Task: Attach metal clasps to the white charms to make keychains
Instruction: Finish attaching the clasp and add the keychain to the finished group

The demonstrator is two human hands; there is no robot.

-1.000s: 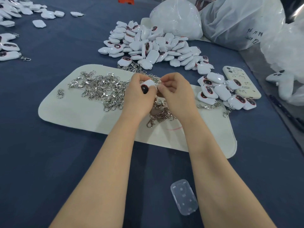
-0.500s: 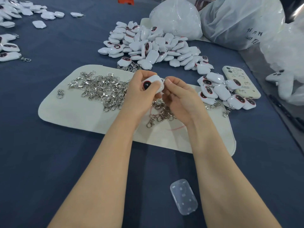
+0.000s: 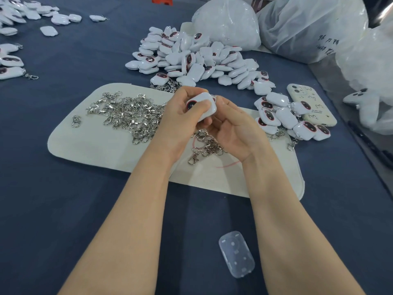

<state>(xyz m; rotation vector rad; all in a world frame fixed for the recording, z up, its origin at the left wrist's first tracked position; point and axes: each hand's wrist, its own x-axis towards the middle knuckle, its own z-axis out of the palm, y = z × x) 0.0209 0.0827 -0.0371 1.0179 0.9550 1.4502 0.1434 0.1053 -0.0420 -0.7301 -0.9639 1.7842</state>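
My left hand (image 3: 180, 118) grips a white charm (image 3: 205, 104) with a dark red-rimmed oval, thumb laid across its face. My right hand (image 3: 234, 128) is curled beside it, fingertips at the charm's far right edge; whether they pinch a clasp there is hidden. Both hands hover over a cream felt mat (image 3: 102, 143). Loose metal clasps (image 3: 127, 113) lie heaped on the mat's left half, and a smaller bunch of clasps (image 3: 207, 145) sits under my hands. A big pile of white charms (image 3: 191, 58) lies behind the mat.
Charms with clasps attached (image 3: 285, 118) are grouped at the right by a phone in a cream case (image 3: 314, 107). More charms (image 3: 12, 67) lie far left. Plastic bags (image 3: 308, 26) stand at the back right. A clear plastic lid (image 3: 236, 254) rests near me on the blue cloth.
The charm has turned in my left hand and now shows more of its white side. My right hand has lowered and rotated palm-up beside it.
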